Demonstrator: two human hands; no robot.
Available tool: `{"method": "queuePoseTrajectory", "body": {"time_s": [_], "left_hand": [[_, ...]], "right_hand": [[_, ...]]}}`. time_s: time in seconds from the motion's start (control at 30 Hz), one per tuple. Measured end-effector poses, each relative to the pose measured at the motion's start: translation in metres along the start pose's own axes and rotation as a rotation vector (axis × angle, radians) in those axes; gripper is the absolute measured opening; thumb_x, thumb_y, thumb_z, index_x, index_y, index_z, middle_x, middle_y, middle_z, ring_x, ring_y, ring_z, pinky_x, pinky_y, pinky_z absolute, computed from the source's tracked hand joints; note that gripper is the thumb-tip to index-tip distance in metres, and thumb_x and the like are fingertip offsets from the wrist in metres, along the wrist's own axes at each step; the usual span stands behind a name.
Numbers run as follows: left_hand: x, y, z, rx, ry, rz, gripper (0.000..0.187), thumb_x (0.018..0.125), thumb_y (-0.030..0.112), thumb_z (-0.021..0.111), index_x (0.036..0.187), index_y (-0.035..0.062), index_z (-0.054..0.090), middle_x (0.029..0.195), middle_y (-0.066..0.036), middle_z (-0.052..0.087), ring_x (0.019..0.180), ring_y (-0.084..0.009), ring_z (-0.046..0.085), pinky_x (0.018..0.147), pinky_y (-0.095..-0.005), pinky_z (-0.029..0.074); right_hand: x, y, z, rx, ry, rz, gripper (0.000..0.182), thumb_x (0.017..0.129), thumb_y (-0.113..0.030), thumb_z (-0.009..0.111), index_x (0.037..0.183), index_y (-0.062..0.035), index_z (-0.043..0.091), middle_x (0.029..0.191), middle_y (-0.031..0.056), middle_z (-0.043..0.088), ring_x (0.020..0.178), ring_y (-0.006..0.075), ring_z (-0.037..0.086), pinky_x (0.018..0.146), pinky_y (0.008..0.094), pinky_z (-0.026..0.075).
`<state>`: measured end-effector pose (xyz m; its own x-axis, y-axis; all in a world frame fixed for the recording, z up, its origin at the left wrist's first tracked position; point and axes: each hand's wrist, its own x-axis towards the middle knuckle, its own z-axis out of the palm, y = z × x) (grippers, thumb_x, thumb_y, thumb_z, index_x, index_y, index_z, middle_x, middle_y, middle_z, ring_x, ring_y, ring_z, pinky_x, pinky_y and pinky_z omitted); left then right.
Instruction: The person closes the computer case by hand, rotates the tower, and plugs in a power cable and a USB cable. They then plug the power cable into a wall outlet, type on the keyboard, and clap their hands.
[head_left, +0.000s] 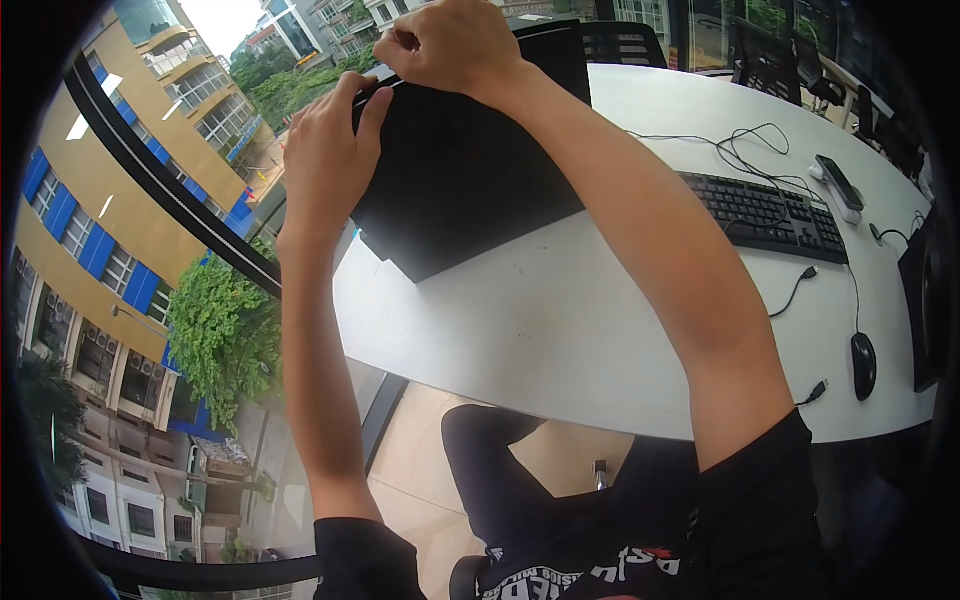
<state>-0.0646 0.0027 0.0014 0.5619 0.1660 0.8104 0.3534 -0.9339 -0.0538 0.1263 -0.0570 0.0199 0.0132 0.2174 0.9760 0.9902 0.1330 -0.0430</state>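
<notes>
One black screen (470,170) sits at the far left of the white table (480,335), its lower edge by the tabletop. The left hand (335,150) bends around the screen's upper left corner, thumb apart from the fingers; whether it grips firmly, I cannot tell. The right hand (455,45) is curled at the top edge, and what it pinches, if anything, is hidden. The screen is probably stiff, moderately heavy, smooth enough to slip and fragile across its face, so the side rims look the safest hold
</notes>
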Motion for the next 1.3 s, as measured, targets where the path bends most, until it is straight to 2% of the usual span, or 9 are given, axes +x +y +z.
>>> {"method": "queuePoseTrajectory", "body": {"time_s": [0.3, 0.57, 0.67, 0.93, 1.03, 1.13, 1.17, 1.27, 1.3], "left_hand": [[-0.003, 0.004, 0.001, 0.023, 0.042, -0.004, 0.033, 0.107, 0.038, 0.061, 0.124, 0.0103, 0.071, 0.100, -0.020, 0.077, 0.097, -0.0381, 0.074, 0.089, -0.0434, 0.054], [0.005, -0.012, 0.013, -0.036, 0.121, -0.030, 0.039, 0.100, 0.051, 0.068, 0.121, 0.0195, 0.078, 0.102, -0.017, 0.079, 0.097, -0.0321, 0.077, 0.087, -0.0390, 0.057], [0.011, 0.008, 0.000, -0.114, 0.038, -0.150, 0.033, 0.102, 0.029, 0.068, 0.113, -0.0007, 0.076, 0.098, -0.020, 0.078, 0.090, -0.0345, 0.077, 0.080, -0.0413, 0.057], [0.004, 0.011, 0.001, -0.141, 0.105, -0.194, 0.026, 0.099, 0.024, 0.073, 0.111, 0.0013, 0.077, 0.097, -0.021, 0.078, 0.088, -0.0342, 0.077, 0.079, -0.0410, 0.058], [0.003, -0.002, 0.007, -0.099, 0.149, -0.105, 0.037, 0.103, 0.034, 0.067, 0.106, -0.0015, 0.078, 0.095, -0.020, 0.079, 0.082, -0.0305, 0.077, 0.076, -0.0395, 0.058], [-0.003, -0.014, 0.011, 0.035, 0.103, -0.133, 0.039, 0.097, 0.053, 0.072, 0.115, 0.0205, 0.082, 0.099, -0.015, 0.080, 0.092, -0.0341, 0.077, 0.085, -0.0402, 0.057], [0.000, -0.014, 0.006, 0.012, 0.086, -0.113, 0.039, 0.094, 0.056, 0.074, 0.111, 0.0216, 0.084, 0.096, -0.014, 0.080, 0.089, -0.0356, 0.076, 0.082, -0.0415, 0.057], [0.010, -0.028, -0.003, -0.076, 0.028, -0.008, 0.045, 0.090, 0.058, 0.077, 0.106, 0.0164, 0.084, 0.090, -0.015, 0.079, 0.088, -0.0370, 0.075, 0.083, -0.0438, 0.058], [0.016, -0.037, -0.003, -0.102, -0.018, -0.001, 0.047, 0.086, 0.059, 0.081, 0.110, 0.0184, 0.085, 0.096, -0.014, 0.080, 0.093, -0.0341, 0.076, 0.087, -0.0429, 0.058]], "right_hand": [[-0.005, -0.001, 0.010, -0.034, 0.116, 0.031, 0.038, 0.088, -0.030, 0.061, 0.068, -0.0002, 0.075, 0.069, 0.0240, 0.070, 0.067, 0.0400, 0.072, 0.070, 0.0494, 0.060], [-0.001, 0.009, 0.024, -0.139, 0.272, -0.185, 0.045, 0.093, -0.027, 0.062, 0.059, -0.0004, 0.071, 0.059, 0.0228, 0.066, 0.056, 0.0383, 0.070, 0.060, 0.0480, 0.058], [0.001, 0.013, 0.026, -0.134, 0.240, -0.176, 0.048, 0.096, -0.028, 0.060, 0.058, -0.0009, 0.071, 0.059, 0.0227, 0.066, 0.055, 0.0378, 0.070, 0.060, 0.0476, 0.058], [-0.003, 0.011, 0.028, -0.187, 0.251, -0.207, 0.052, 0.100, -0.028, 0.058, 0.056, -0.0024, 0.069, 0.057, 0.0216, 0.064, 0.052, 0.0368, 0.069, 0.055, 0.0468, 0.057], [-0.001, 0.007, 0.025, -0.149, 0.186, -0.148, 0.048, 0.098, -0.029, 0.059, 0.060, -0.0027, 0.071, 0.060, 0.0218, 0.066, 0.054, 0.0382, 0.069, 0.057, 0.0478, 0.057], [-0.001, 0.005, 0.020, -0.121, 0.177, -0.137, 0.044, 0.096, -0.030, 0.061, 0.063, -0.0041, 0.073, 0.062, 0.0209, 0.067, 0.057, 0.0399, 0.070, 0.059, 0.0486, 0.058], [0.000, -0.001, 0.013, -0.091, 0.048, -0.011, 0.040, 0.095, -0.032, 0.062, 0.070, -0.0036, 0.075, 0.070, 0.0222, 0.071, 0.069, 0.0412, 0.073, 0.068, 0.0510, 0.059], [0.002, -0.004, -0.016, -0.146, -0.210, -0.027, 0.040, 0.095, -0.034, 0.062, 0.076, -0.0015, 0.075, 0.081, 0.0244, 0.074, 0.082, 0.0407, 0.075, 0.077, 0.0523, 0.058], [0.006, -0.004, -0.027, -0.132, -0.366, 0.058, 0.039, 0.095, -0.038, 0.065, 0.091, -0.0007, 0.078, 0.095, 0.0245, 0.076, 0.095, 0.0398, 0.075, 0.086, 0.0498, 0.058]]}}
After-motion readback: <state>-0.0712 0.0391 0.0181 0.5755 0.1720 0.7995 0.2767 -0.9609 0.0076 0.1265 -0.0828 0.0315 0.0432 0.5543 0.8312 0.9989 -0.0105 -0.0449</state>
